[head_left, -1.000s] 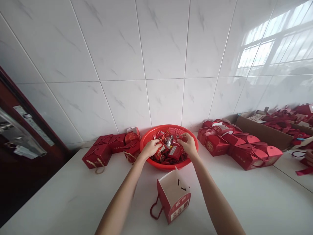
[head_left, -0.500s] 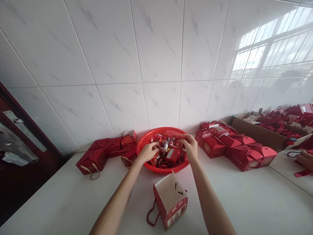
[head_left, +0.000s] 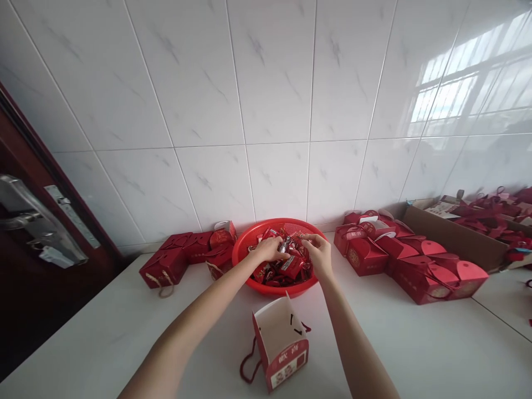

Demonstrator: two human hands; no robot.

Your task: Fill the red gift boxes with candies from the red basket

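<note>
Red wrapped sweets (head_left: 293, 267) lie heaped in the plastic basket (head_left: 286, 289), under both my hands. My left hand (head_left: 270, 249) curls over the silver-wrapped sweet (head_left: 285, 245); my right hand (head_left: 318, 249) has thumb and fingertips close together near the right rim. I cannot tell whether either grips anything. Digging too hard could push loose pieces over onto the table (head_left: 394, 343), and drawing back low might tip the open box (head_left: 286, 360) just in front.
</note>
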